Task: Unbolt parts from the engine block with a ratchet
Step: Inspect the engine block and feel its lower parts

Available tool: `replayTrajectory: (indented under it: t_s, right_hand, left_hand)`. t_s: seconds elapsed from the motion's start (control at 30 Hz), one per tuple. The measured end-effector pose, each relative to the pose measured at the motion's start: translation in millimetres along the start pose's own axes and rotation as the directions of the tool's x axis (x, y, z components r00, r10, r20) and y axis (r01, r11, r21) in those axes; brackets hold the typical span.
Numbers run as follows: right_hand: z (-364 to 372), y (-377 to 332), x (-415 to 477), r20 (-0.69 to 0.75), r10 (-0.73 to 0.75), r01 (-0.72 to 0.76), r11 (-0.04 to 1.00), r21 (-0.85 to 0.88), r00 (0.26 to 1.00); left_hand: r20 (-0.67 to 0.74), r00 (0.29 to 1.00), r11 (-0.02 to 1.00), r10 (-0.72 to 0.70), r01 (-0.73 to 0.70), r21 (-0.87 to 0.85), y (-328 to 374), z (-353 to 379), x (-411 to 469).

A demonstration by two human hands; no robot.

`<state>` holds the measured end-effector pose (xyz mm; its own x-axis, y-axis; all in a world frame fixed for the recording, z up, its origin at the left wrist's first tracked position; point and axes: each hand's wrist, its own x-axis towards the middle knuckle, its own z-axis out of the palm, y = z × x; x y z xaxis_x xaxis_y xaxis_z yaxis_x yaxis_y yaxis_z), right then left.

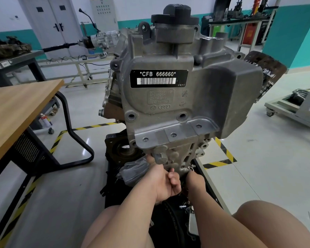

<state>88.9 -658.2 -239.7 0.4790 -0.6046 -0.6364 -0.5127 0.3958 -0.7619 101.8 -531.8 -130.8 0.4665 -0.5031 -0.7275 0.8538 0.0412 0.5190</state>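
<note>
Looking down through the head camera. Sitting close before the engine block (pixel 168 104), standing tall at the middle of the black base (pixel 111 190) on the floor, right of the wooden desk (pixel 16 111) and apart from it. Reaching with both hands to the block's lowest end, near the front edge of the base.

Pressing the left hand (pixel 164 183) against the casting there, clenching its fingers (pixel 175 186) into a fist with the thumb on top. Hiding whatever is inside the fist, so not telling whether gripping a tool or nothing. Lying just beside a grey part (pixel 132 171) on the left.

Pushing the right hand (pixel 195 179) in next to the left one, under the casting. Hiding its fingers wholly: cannot tell whether released or grasping. Not showing the ratchet plainly anywhere; probably sitting between the two hands.

Probably working a low bolt by feel alone. Risking slipping off the bolt head through not seeing the seating, rounding it and knocking knuckles on the casting. Risking dropping a freed bolt into the dark gaps of the base. Risking also rocking the tall block toward the knees by pulling hard.
</note>
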Motion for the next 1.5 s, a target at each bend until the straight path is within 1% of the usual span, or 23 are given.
replayTrajectory:
  t_s: [0.13, 0.23, 0.33, 0.37, 0.43, 0.57, 0.67, 0.77, 0.87, 0.93, 1.07, 1.13, 1.2, 1.27, 1.3, 1.33, 1.37, 1.43, 1.47, 1.5]
  right_hand:
    - [0, 3, 1, -0.008, -0.02, 0.02, 1.0, 0.013, 1.0]
    - [-1, 3, -1, -0.005, 0.01, -0.01, 1.0, 0.03, 1.0]
    - [0, 2, 2, -0.019, -0.013, 0.013, 1.0, -0.007, 1.0]
    - [1, 2, 1, -0.008, -0.022, 0.022, 0.999, -0.034, 1.0]
    - [2, 1, 1, 0.048, -0.022, 0.023, 1.0, -0.016, 0.999]
    - [2, 0, 0, 0.012, -0.036, 0.037, 0.999, -0.04, 0.999]
    - [1, -1, 0, 0.019, -0.011, 0.01, 1.0, 0.013, 1.0]
    - [1, 2, 2, 0.007, -0.018, 0.018, 1.0, 0.024, 1.0]
    - [0, 5, 3, 0.029, 0.0, -0.003, 0.997, 0.083, 1.0]
    - [0, 7, 5, 0.011, 0.002, -0.003, 0.996, 0.092, 1.0]
    - [-1, 4, 4, 0.008, -0.002, 0.002, 0.999, 0.048, 1.0]
    - [-6, 0, 0, -0.017, -0.011, 0.011, 1.0, 0.0, 1.0]
    - [-12, -6, -9, -0.05, -0.066, 0.062, 0.995, -0.08, 0.997]
    - [-14, -17, -26, -0.038, -0.167, 0.161, 0.98, -0.117, 0.985]
    - [-15, -23, -38, -0.025, -0.256, 0.25, 0.957, -0.148, 0.966]
    - [-17, -27, -51, -0.021, -0.364, 0.355, 0.918, -0.177, 0.931]
    - [-19, -29, -66, -0.019, -0.474, 0.463, 0.866, -0.192, 0.88]
    - [-30, -33, -98, 0.013, -0.673, 0.652, 0.712, -0.261, 0.74]
    - [-35, -34, -111, 0.075, -0.737, 0.719, 0.624, -0.306, 0.672]
    - [-39, -33, -117, 0.179, -0.761, 0.76, 0.535, -0.369, 0.623]
  left_hand:
    - [0.004, 1.0, 1.0, 0.007, -0.007, 0.01, 0, -1, -1]
    - [0.008, 1.0, 1.0, 0.009, -0.009, 0.018, -1, -1, -1]
    - [0.002, 1.0, 0.999, 0.009, -0.009, 0.032, 0, 0, -2]
    - [0.001, 1.0, 0.999, 0.008, -0.008, 0.032, 0, -1, -2]
    - [-0.002, 1.0, 1.0, 0.006, -0.006, 0.029, 0, -2, -2]
    - [-0.005, 1.0, 0.999, -0.001, 0.002, 0.034, 0, -2, -1]
    - [-0.011, 1.0, 0.999, -0.005, 0.005, 0.043, 1, -2, 0]
    - [-0.02, 1.0, 0.998, -0.007, 0.008, 0.056, 0, -3, 1]
    - [-0.028, 1.0, 0.999, -0.007, 0.008, 0.049, 0, -5, 2]
    - [-0.029, 1.0, 0.999, -0.011, 0.012, 0.041, 0, -5, 3]
    - [-0.018, 1.0, 0.999, -0.012, 0.013, 0.031, -1, -6, 4]
    - [-0.017, 1.0, 1.0, -0.006, 0.007, 0.03, -1, -7, 3]
    - [-0.012, 1.0, 0.999, 0.006, -0.005, 0.039, -2, -7, 2]
    - [-0.016, 1.0, 0.997, 0.023, -0.022, 0.069, -3, -6, -1]
    - [-0.016, 0.999, 0.995, 0.034, -0.032, 0.089, -4, -5, -2]
    - [-0.015, 0.999, 0.994, 0.046, -0.044, 0.103, -4, -4, -2]
    - [-0.008, 0.998, 0.993, 0.057, -0.056, 0.103, -4, -2, -4]
    - [0.016, 0.997, 0.994, 0.078, -0.079, 0.079, -5, 1, -8]
    - [0.028, 0.996, 0.994, 0.083, -0.084, 0.067, -5, 2, -8]
    - [0.031, 0.996, 0.994, 0.081, -0.083, 0.064, -5, 3, -10]
